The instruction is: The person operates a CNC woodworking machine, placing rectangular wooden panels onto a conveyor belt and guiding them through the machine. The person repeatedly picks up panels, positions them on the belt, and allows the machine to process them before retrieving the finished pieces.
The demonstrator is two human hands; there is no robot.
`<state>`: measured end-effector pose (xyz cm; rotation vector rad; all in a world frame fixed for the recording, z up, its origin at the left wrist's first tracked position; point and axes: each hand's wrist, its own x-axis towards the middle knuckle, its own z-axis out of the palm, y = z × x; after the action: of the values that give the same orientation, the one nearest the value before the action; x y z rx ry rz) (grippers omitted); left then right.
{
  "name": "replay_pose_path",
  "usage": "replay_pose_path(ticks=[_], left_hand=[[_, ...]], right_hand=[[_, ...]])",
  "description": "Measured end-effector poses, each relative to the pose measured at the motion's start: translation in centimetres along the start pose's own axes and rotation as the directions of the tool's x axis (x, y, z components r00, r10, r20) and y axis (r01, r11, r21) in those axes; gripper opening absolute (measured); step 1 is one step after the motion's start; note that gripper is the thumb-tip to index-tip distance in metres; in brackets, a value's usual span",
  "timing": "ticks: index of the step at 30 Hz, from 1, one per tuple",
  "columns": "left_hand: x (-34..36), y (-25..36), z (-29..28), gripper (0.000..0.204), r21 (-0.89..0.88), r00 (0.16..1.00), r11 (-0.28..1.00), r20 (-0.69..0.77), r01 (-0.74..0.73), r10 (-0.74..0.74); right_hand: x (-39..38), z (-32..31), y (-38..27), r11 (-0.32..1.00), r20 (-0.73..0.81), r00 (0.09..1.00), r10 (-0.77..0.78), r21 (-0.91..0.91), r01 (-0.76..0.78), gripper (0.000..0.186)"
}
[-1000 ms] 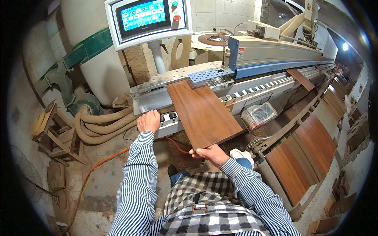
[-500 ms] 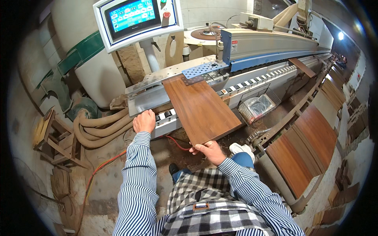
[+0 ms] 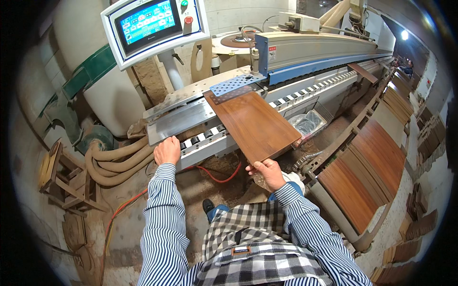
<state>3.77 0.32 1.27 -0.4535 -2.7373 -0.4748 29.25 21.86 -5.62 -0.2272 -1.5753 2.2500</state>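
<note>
A brown wood-grain board lies across the machine's roller track, its far end under a blue perforated plate. My right hand pinches the board's near left corner, thumb on top and fingers beneath. Curled over the near end of the machine bed, my left hand is closed, beside a bare metal plate. Its fingertips are hidden.
A control screen stands at the upper left, near thick dust hoses. Another board sits farther along the machine. Stacked boards rest on a roller conveyor at right. A red hose crosses the floor.
The board has slid to the right along the machine, with my right hand still on its corner. My left hand stays at the machine's end. The view has shifted slightly.
</note>
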Motion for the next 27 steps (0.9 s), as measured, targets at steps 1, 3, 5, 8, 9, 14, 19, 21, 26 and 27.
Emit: replay_pose_path(ticks=[1, 3, 5, 8, 9, 14, 19, 21, 26, 27], left_hand=[[-0.1, 0.1, -0.2, 0.044, 0.001, 1.000, 1.000, 0.003, 0.003, -0.003], [-0.3, 0.4, -0.6, 0.044, 0.004, 1.000, 1.000, 0.008, 0.009, -0.009], [-0.2, 0.2, -0.3, 0.044, 0.006, 1.000, 1.000, 0.004, 0.003, -0.003], [-0.1, -0.1, 0.1, 0.045, 0.018, 1.000, 1.000, -0.003, 0.004, -0.004], [-0.1, -0.2, 0.2, 0.045, 0.023, 1.000, 1.000, -0.004, 0.006, -0.006], [0.0, 0.2, 0.3, 0.046, 0.010, 1.000, 1.000, -0.006, -0.010, 0.010], [0.7, -0.8, 1.0, 0.053, 0.101, 0.999, 0.995, 0.040, 0.022, -0.026], [0.6, -0.9, 0.6, 0.053, 0.090, 0.998, 0.996, 0.061, -0.012, 0.006], [0.5, -0.5, 0.7, 0.052, 0.092, 0.999, 0.995, 0.029, -0.034, 0.031], [0.6, -0.6, 0.9, 0.051, 0.087, 0.999, 0.995, 0.023, -0.039, 0.037]], right_hand=[[0.0, -0.5, -0.2, 1.000, -0.035, 0.999, -0.004, 0.000, 0.004, 0.022], [0.1, -1.1, -0.7, 1.000, -0.107, 0.994, -0.016, 0.019, 0.018, 0.022], [0.2, -2.5, -0.4, 0.999, -0.203, 0.978, -0.039, 0.017, 0.043, 0.023], [0.3, -4.4, -0.9, 0.995, -0.267, 0.961, -0.079, 0.040, 0.093, 0.025], [0.4, -4.9, -1.2, 0.992, -0.292, 0.952, -0.088, 0.065, 0.112, 0.027], [0.6, -7.3, -3.1, 0.994, -0.478, 0.872, -0.103, -0.012, 0.111, 0.034], [-1.1, -10.1, -4.2, 0.990, -0.609, 0.792, -0.042, 0.081, 0.115, 0.038], [-5.2, -12.4, -3.0, 0.992, -0.607, 0.792, -0.069, 0.038, 0.116, 0.042], [-22.7, -17.7, 2.4, 0.957, -0.842, 0.489, -0.227, -0.286, -0.049, 0.053], [-26.5, -18.3, 2.9, 0.938, -0.892, 0.362, -0.271, -0.329, -0.110, 0.058]])
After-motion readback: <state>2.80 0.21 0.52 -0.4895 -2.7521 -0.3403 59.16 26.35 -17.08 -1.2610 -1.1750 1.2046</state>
